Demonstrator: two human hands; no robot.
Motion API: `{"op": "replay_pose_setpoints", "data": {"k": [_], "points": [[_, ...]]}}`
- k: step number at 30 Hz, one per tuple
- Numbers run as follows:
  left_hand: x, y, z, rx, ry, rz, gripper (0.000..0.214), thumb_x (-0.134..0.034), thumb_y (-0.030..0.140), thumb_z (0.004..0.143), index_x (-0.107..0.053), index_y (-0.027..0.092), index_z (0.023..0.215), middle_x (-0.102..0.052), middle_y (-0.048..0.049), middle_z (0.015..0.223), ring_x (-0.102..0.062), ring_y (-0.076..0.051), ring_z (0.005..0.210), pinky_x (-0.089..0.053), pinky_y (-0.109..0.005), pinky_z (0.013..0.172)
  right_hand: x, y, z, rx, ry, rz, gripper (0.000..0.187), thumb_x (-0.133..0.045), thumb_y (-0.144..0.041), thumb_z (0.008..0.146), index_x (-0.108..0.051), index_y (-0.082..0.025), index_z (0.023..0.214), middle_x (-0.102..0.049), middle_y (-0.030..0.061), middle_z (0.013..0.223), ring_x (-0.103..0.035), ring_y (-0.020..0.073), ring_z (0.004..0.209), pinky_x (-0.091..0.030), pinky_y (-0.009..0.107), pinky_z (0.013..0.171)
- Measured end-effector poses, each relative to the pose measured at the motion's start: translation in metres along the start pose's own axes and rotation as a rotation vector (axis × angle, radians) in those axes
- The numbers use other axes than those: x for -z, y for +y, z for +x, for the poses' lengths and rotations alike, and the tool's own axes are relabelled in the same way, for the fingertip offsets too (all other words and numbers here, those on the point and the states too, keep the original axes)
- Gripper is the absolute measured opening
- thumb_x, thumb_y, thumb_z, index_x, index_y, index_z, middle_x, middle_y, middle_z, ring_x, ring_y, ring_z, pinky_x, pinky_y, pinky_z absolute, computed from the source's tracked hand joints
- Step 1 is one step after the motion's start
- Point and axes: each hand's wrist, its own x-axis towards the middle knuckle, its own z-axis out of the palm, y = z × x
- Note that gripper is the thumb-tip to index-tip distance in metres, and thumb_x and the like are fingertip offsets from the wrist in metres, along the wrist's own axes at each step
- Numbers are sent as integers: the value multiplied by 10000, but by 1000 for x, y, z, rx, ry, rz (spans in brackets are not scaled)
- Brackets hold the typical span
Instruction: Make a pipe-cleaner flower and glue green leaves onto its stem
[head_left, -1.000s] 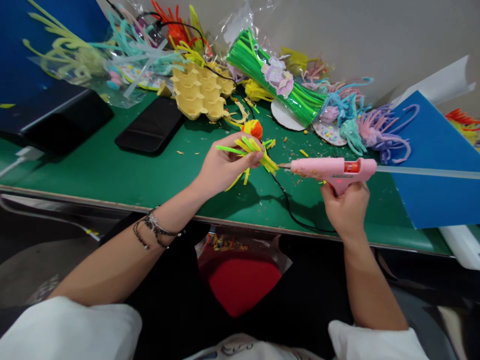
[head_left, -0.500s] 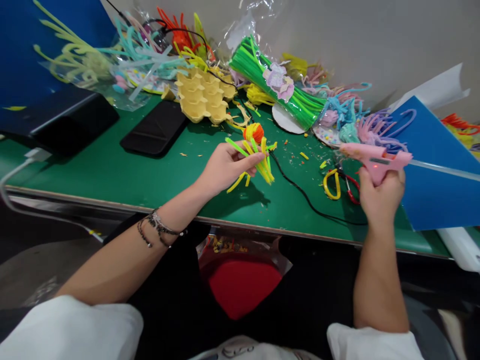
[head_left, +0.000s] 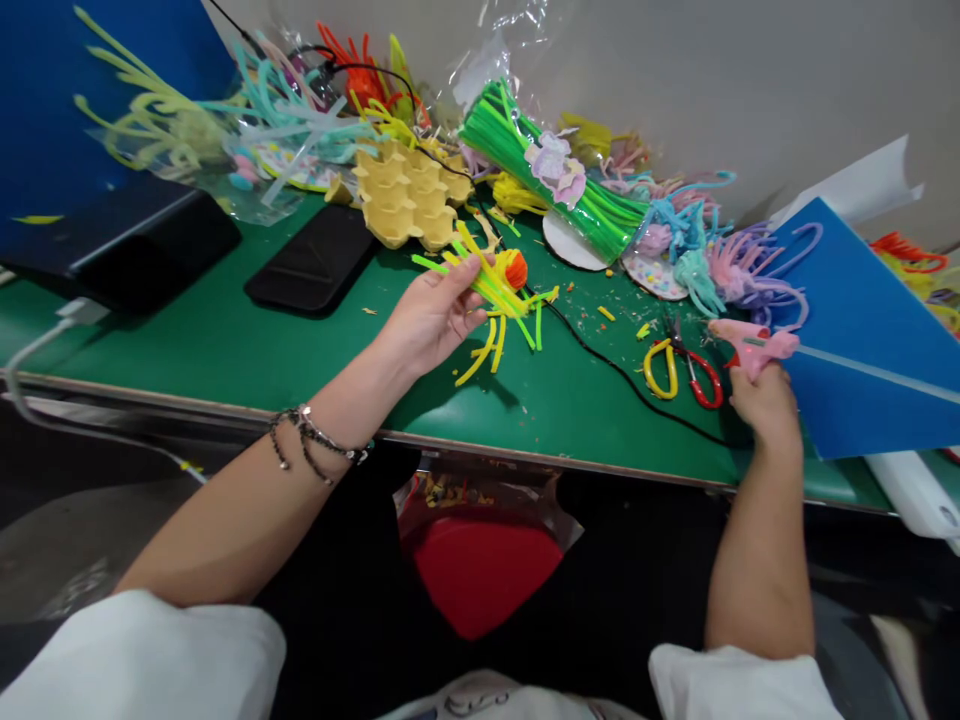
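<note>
Between the thumb and fingers of my left hand (head_left: 435,310) is a pipe-cleaner piece (head_left: 501,290), with yellow and green strands splayed out and an orange and yellow ball on its far side. It is held above the green table, near the middle. My right hand (head_left: 766,405) grips the handle of a pink glue gun (head_left: 752,345), low by the blue board on the right. A clear glue stick (head_left: 870,370) pokes out of its back end. Just left of the gun lie scissors (head_left: 679,372) with one yellow and one red handle loop.
A black phone (head_left: 311,262) and a dark box-shaped device (head_left: 142,240) lie on the left. An egg carton (head_left: 409,195), a bag of green pipe cleaners (head_left: 551,170) and pastel pipe-cleaner bundles (head_left: 690,240) line the back. A black cord (head_left: 600,375) crosses the green table (head_left: 300,350).
My left hand has turned its palm up and shifted slightly left, tilting the pipe-cleaner piece so its ball faces right. My right hand has lowered the glue gun toward the table.
</note>
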Motion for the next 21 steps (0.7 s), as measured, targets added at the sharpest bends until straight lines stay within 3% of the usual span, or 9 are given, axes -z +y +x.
{"op": "replay_pose_setpoints", "data": {"k": [5,8,10,13,16,18,21], "points": [[1,3,1,-1,20,12,122,-728,292,745,-669,191,778,-551,65,520,-501,-16,413,-483,-110,434,35,-23,-16,-194,-86,-153,301,-467,-495,787,-475,-242,624,-320,4,559,-396,191,518,-302,375,539],[4,1,3,-84,-37,104,143,-726,305,746,-657,185,777,-552,53,537,-506,-30,431,-446,-138,412,63,-51,-26,-268,-212,-225,326,-441,-525,806,-546,-262,644,-465,62,603,-396,182,487,-288,356,501],[8,1,5,-155,-53,152,165,-712,332,759,-646,181,767,-556,43,559,-503,-35,441,-414,-151,400,77,-75,-28,-311,-223,-283,331,-475,-532,789,-616,-254,678,-558,101,622,-462,216,511,-279,350,491],[12,4,8,-203,-33,187,195,-712,343,754,-626,170,727,-546,44,569,-477,-28,433,-393,-158,403,79,-117,-20,-36,-207,-40,160,-553,-340,787,-671,-233,804,-675,60,737,-591,210,651,-351,311,561],[11,6,8,-203,6,224,200,-716,315,743,-604,156,700,-523,55,550,-456,-19,420,-385,-149,410,62,-160,-5,298,-379,313,147,-558,-295,805,-675,-207,805,-696,19,738,-606,153,651,-395,263,619],[10,6,6,-198,32,259,200,-711,298,739,-592,147,684,-516,58,534,-454,-17,408,-373,-142,401,45,-187,6,369,-457,379,181,-527,-290,839,-673,-184,833,-692,21,711,-604,140,639,-387,246,612],[7,5,4,-201,43,323,200,-702,285,732,-583,139,665,-519,55,518,-457,-23,393,-360,-145,389,18,-219,18,362,-433,242,251,-529,-370,856,-675,-166,833,-699,56,765,-618,171,710,-361,255,607]]}}
